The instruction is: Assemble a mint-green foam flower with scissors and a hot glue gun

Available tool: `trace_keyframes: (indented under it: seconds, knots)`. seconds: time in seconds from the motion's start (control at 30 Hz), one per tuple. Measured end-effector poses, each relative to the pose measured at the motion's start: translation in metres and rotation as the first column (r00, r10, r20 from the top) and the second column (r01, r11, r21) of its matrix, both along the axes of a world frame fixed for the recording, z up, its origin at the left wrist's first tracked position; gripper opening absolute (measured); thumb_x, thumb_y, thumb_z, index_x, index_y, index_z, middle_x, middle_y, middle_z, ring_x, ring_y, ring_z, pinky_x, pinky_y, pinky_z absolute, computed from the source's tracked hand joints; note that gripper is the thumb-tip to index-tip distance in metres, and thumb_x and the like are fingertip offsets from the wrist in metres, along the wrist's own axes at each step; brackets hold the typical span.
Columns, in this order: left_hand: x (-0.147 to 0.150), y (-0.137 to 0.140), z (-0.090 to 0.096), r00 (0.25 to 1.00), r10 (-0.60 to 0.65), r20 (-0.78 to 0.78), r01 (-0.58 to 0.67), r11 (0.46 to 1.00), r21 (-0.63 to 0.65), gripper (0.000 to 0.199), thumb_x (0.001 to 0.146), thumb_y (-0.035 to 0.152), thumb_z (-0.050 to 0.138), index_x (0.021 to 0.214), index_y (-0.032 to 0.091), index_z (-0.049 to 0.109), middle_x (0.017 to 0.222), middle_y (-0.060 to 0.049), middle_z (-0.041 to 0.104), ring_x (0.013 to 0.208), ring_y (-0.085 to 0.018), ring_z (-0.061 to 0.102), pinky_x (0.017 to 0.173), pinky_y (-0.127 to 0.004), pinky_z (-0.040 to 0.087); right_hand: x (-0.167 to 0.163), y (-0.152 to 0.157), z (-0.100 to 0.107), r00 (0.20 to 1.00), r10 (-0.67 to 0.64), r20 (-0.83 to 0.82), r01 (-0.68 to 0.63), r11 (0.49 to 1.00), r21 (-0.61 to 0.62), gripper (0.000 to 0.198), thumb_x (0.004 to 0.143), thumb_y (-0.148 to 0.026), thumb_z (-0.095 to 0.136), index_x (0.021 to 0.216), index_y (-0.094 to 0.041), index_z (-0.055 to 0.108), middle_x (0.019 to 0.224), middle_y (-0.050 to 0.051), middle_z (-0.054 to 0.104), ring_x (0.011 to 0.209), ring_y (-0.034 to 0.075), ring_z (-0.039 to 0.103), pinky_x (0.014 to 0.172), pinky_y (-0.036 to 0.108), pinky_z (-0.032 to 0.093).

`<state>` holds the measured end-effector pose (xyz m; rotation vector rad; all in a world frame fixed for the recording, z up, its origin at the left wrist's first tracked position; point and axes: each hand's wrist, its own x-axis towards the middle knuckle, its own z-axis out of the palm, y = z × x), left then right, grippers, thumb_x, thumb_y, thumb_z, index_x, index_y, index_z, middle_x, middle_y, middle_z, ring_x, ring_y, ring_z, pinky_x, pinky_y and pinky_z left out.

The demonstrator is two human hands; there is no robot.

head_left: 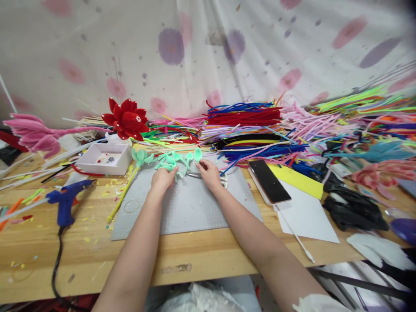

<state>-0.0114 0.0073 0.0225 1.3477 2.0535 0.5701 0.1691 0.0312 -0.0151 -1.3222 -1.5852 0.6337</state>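
I have my left hand (163, 177) pinching green leaves (170, 159) over the far part of the mat (195, 212). My right hand (209, 174), just beside it, pinches a single leaf (198, 154) by its base.

both bare arms reach far across, closing toward each other from where i stand. left forearm (138, 240) slants far and right; right forearm (256, 236), longer in view, slants far and left. left hand (163, 177): back up, fingers curled, pinching. right hand (209, 174): about level with the left, fingers bent, tips gathered. hands near each other, not touching.
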Motion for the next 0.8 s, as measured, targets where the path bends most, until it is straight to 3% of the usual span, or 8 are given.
trace_keyframes:
  seconds: [0.13, 0.2, 0.27, 0.4, 0.53, 0.67, 0.73, 0.8]
  knots:
    - [0.000, -0.001, -0.006, 1.000, 0.013, 0.008, -0.013, 0.997, 0.074, 0.035, 0.072, 0.040, 0.055, 0.043, 0.021, 0.050, 0.037, -0.001, 0.050, 0.043, -0.017, 0.051, 0.051, -0.027, 0.033, 0.001, -0.001, -0.001, 1.000, 0.002, -0.029, -0.002, 1.000, 0.009, 0.020, 0.075, -0.030, 0.054, 0.088, -0.019, 0.065, 0.079, 0.004, 0.063, 0.069, 0.016, 0.052, 0.069, 0.029, 0.042]
    - [-0.002, -0.005, -0.006, 0.998, -0.015, 0.062, 0.009, 0.995, 0.096, 0.030, 0.071, 0.040, 0.055, 0.049, 0.021, 0.053, 0.043, -0.001, 0.053, 0.045, -0.017, 0.052, 0.051, -0.026, 0.034, 0.001, -0.001, -0.001, 0.999, -0.004, -0.036, 0.003, 1.000, -0.002, 0.020, 0.075, -0.029, 0.054, 0.088, -0.019, 0.065, 0.078, 0.004, 0.063, 0.068, 0.016, 0.053, 0.070, 0.030, 0.042]
    - [-0.005, -0.011, -0.002, 1.000, 0.011, 0.003, -0.012, 0.987, 0.158, 0.027, 0.071, 0.044, 0.055, 0.057, 0.021, 0.057, 0.053, -0.003, 0.059, 0.053, -0.018, 0.055, 0.053, -0.027, 0.034, 0.001, -0.001, -0.001, 0.999, -0.014, -0.032, 0.014, 1.000, -0.019, 0.020, 0.074, -0.028, 0.054, 0.088, -0.019, 0.065, 0.078, 0.004, 0.063, 0.067, 0.016, 0.053, 0.070, 0.030, 0.042]
    - [-0.022, -0.020, 0.014, 0.946, 0.260, -0.195, -0.182, 0.921, 0.345, 0.026, 0.077, 0.044, 0.049, 0.076, 0.021, 0.061, 0.075, -0.009, 0.065, 0.076, -0.025, 0.058, 0.062, -0.031, 0.037, 0.002, 0.000, -0.002, 1.000, -0.004, -0.008, 0.004, 1.000, -0.026, 0.019, 0.074, -0.029, 0.055, 0.085, -0.019, 0.066, 0.076, 0.004, 0.063, 0.068, 0.016, 0.053, 0.069, 0.030, 0.042]
    - [-0.047, -0.017, 0.018, 0.870, 0.383, -0.310, -0.214, 0.860, 0.464, 0.030, 0.078, 0.037, 0.048, 0.095, 0.015, 0.060, 0.105, -0.020, 0.059, 0.100, -0.033, 0.053, 0.074, -0.038, 0.041, 0.002, 0.000, -0.003, 1.000, -0.005, 0.021, 0.005, 1.000, -0.015, 0.017, 0.073, -0.030, 0.058, 0.082, -0.020, 0.068, 0.077, 0.004, 0.065, 0.069, 0.016, 0.052, 0.071, 0.031, 0.041]
    - [-0.069, -0.001, 0.010, 0.848, 0.349, -0.398, -0.222, 0.917, 0.332, 0.040, 0.076, 0.037, 0.053, 0.103, 0.008, 0.056, 0.108, -0.029, 0.056, 0.105, -0.040, 0.051, 0.081, -0.047, 0.040, 0.002, -0.001, -0.002, 0.999, -0.011, 0.053, 0.012, 1.000, -0.014, 0.014, 0.073, -0.030, 0.060, 0.078, -0.020, 0.069, 0.077, 0.004, 0.065, 0.068, 0.016, 0.052, 0.071, 0.031, 0.040]
    - [-0.077, 0.006, 0.008, 0.869, 0.313, -0.383, -0.236, 0.943, 0.235, 0.032, 0.077, 0.034, 0.051, 0.096, 0.009, 0.057, 0.105, -0.029, 0.058, 0.101, -0.040, 0.054, 0.079, -0.048, 0.040, 0.002, -0.002, -0.001, 0.998, -0.004, 0.060, 0.003, 1.000, 0.005, 0.014, 0.074, -0.031, 0.059, 0.074, -0.020, 0.069, 0.075, 0.004, 0.064, 0.068, 0.016, 0.052, 0.071, 0.031, 0.040]
    - [-0.083, 0.011, 0.008, 0.890, 0.330, -0.316, -0.265, 0.936, 0.231, 0.021, 0.079, 0.031, 0.050, 0.085, 0.012, 0.057, 0.097, -0.026, 0.062, 0.094, -0.037, 0.058, 0.075, -0.045, 0.042, 0.003, -0.004, 0.000, 0.999, -0.003, 0.053, 0.002, 1.000, 0.024, 0.017, 0.075, -0.033, 0.058, 0.072, -0.021, 0.068, 0.074, 0.003, 0.063, 0.068, 0.016, 0.052, 0.071, 0.031, 0.040]
